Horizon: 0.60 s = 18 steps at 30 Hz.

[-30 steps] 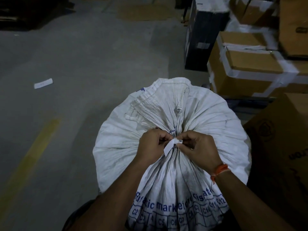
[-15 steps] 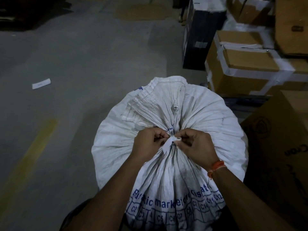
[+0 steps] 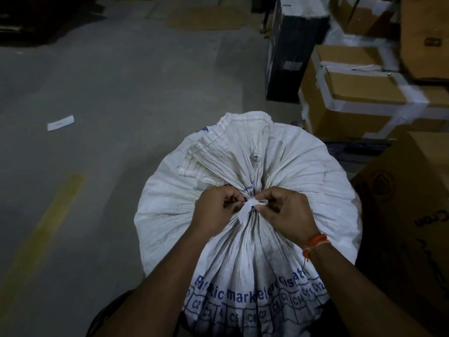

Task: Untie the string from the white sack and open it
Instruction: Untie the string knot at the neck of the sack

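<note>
Fingers [image 3: 233, 198] of the left hand [image 3: 213, 210] and right hand [image 3: 286, 212] pinch the white string [image 3: 250, 207] at the gathered neck of the white sack [image 3: 303, 171], which stands on the floor [image 3: 121, 93] beside cardboard boxes [image 3: 352, 93].

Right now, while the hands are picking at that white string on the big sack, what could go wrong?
1. Both hands, left hand and right hand, pinch the flat white string right at the knot; tugging the wrong end might tighten it.
2. The white sack bulges full and stands close to the taped cardboard box; once loose, the gathered neck may fall open and the sack could slump against it.
</note>
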Each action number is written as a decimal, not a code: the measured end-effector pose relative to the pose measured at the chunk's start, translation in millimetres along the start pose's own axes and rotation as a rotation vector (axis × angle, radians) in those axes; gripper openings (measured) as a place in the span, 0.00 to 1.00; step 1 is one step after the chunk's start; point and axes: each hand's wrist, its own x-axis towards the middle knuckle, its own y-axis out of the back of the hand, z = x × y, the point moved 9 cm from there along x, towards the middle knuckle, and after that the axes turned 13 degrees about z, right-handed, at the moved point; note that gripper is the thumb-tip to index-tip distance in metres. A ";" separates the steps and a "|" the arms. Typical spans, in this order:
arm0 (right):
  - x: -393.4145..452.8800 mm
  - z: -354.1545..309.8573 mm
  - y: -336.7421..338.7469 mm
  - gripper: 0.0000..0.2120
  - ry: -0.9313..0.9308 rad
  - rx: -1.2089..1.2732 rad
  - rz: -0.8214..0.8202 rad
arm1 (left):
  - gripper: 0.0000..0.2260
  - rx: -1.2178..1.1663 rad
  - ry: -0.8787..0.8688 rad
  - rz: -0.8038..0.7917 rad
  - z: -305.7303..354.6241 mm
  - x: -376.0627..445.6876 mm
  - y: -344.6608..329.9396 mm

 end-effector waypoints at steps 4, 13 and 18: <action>-1.7 -2.7 0.5 0.07 0.019 -0.009 0.001 | 0.05 -0.033 -0.027 0.031 6.1 -3.9 -4.8; -0.6 2.1 0.8 0.07 0.010 -0.009 0.001 | 0.05 0.042 0.009 -0.016 -3.4 0.5 1.1; -0.6 1.1 -2.2 0.06 0.021 -0.001 -0.015 | 0.05 -0.012 -0.006 0.016 9.6 -5.4 -2.5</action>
